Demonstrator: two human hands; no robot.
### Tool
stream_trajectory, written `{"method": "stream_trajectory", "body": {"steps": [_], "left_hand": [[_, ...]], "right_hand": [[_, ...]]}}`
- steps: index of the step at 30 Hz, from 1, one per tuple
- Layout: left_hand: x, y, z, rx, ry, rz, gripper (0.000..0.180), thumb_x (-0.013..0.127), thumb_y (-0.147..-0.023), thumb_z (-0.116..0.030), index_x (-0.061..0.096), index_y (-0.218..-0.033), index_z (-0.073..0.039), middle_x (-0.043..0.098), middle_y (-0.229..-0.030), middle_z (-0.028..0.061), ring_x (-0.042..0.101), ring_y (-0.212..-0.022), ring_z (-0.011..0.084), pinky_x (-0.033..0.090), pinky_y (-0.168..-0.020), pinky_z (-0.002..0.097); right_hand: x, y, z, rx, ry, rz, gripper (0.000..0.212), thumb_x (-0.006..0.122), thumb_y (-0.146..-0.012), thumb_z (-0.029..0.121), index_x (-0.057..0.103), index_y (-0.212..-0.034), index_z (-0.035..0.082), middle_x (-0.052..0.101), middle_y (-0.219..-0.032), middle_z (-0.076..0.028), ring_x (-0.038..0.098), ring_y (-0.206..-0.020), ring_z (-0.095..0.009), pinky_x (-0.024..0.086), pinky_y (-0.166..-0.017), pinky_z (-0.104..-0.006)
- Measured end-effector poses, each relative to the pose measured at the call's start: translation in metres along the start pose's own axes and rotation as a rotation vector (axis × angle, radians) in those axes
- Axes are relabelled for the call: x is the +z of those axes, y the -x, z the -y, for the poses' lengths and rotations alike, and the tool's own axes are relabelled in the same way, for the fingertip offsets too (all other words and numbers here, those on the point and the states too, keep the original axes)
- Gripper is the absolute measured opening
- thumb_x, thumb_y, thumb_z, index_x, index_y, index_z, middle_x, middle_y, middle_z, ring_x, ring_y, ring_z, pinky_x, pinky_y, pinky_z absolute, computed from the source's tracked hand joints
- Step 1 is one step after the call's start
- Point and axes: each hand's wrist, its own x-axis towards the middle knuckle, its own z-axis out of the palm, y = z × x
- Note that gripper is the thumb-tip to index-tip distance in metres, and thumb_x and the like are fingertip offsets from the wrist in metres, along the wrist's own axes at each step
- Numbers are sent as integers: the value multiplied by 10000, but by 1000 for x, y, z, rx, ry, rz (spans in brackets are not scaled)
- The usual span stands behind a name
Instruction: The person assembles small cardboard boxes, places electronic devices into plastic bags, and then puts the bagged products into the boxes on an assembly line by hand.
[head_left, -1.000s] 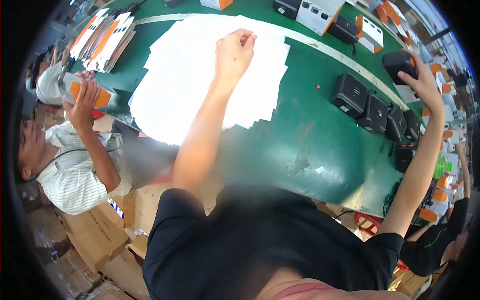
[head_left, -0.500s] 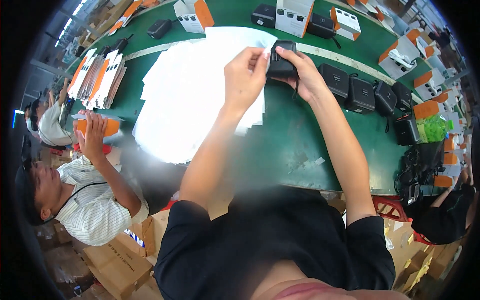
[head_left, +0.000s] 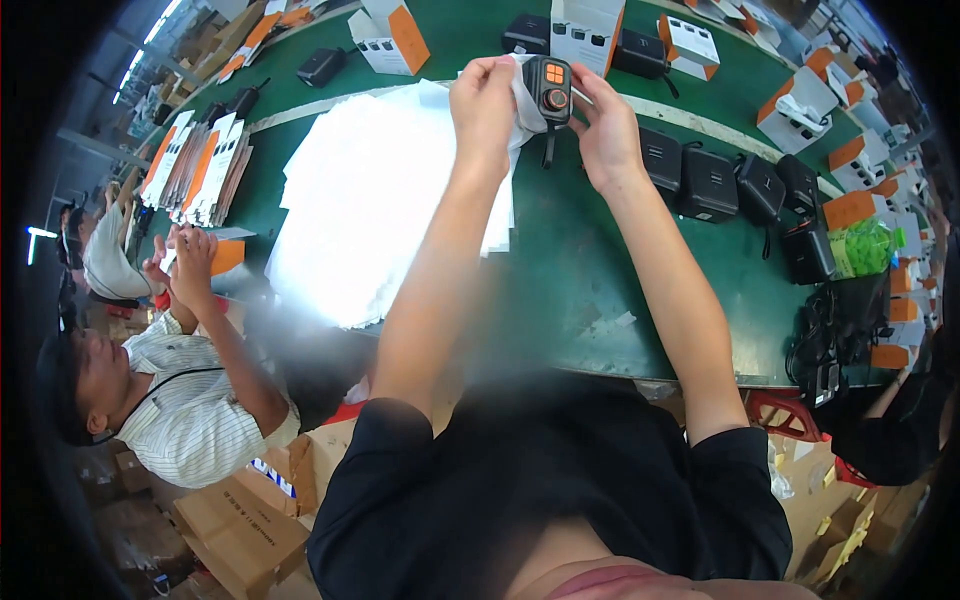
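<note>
Above the far side of the green table, my left hand (head_left: 482,115) is closed on a black device (head_left: 549,92) and a white sheet (head_left: 524,98) bent along its left side. The device shows square orange buttons and a round orange-ringed dial or lens, and a short black strap hangs below it. My right hand (head_left: 608,135) stands at its right edge, fingers apart, palm partly facing me; whether the fingertips touch the device is hard to tell. Below my left hand spreads a broad pile of white sheets (head_left: 370,200).
Several black cases (head_left: 708,182) with straps line the right side, near a green-wrapped bottle (head_left: 862,252). White-and-orange boxes (head_left: 590,35) stand along the back. Flattened cartons (head_left: 205,165) are stacked at left, where a seated co-worker (head_left: 195,400) handles something small.
The black device has turned so its orange-buttoned face shows, and it has moved slightly up and left. My right hand has loosened from around it. The co-worker's hands have come together.
</note>
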Motion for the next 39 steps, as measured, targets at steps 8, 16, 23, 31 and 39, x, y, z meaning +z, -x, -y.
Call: {"method": "stream_trajectory", "body": {"steps": [8, 16, 23, 31, 39], "left_hand": [[2, -6, -10, 56, -182, 51, 203, 604, -999, -199, 629, -983, 3, 641, -882, 49, 583, -726, 113, 487, -674, 272], [23, -14, -17, -117, -4, 358, 158, 567, -1027, -148, 608, -1024, 4, 664, -984, 91, 660, -925, 184, 551, -875, 349], [66, -54, -67, 305, -172, 330, 196, 657, -926, -168, 678, -1012, 7, 700, -878, 111, 667, -735, 217, 536, -664, 341], [118, -127, 108, 402, -701, 51, 252, 631, -871, -186, 687, -984, 32, 713, -977, 229, 673, -944, 429, 518, -849, 518], [103, -130, 101, 537, -853, 1, 264, 581, -907, -204, 731, -969, 5, 722, -905, 229, 693, -891, 414, 544, -826, 460]], "right_hand": [[0, 4, 19, -270, 55, 220, 506, 551, -1009, 350, 573, -1379, 6, 590, -1385, -107, 519, -1288, -202, 349, -1076, -325], [-18, -5, 21, -6, 546, 302, 637, 746, -852, 339, 547, -1344, -13, 631, -1246, -113, 591, -1105, -199, 441, -978, -320], [-46, -37, 111, -586, 837, 193, 589, 827, -805, 205, 549, -1298, 43, 686, -1135, -106, 674, -1008, -189, 537, -866, -332], [-86, -157, 109, -1192, 795, 599, 640, 741, -772, 67, 518, -1369, 11, 574, -1247, -190, 551, -1204, -353, 453, -1031, -403], [-70, -149, 115, -883, 1438, 38, 589, 758, -772, 117, 529, -1301, -4, 563, -1219, -253, 543, -1162, -432, 458, -995, -452]]}}
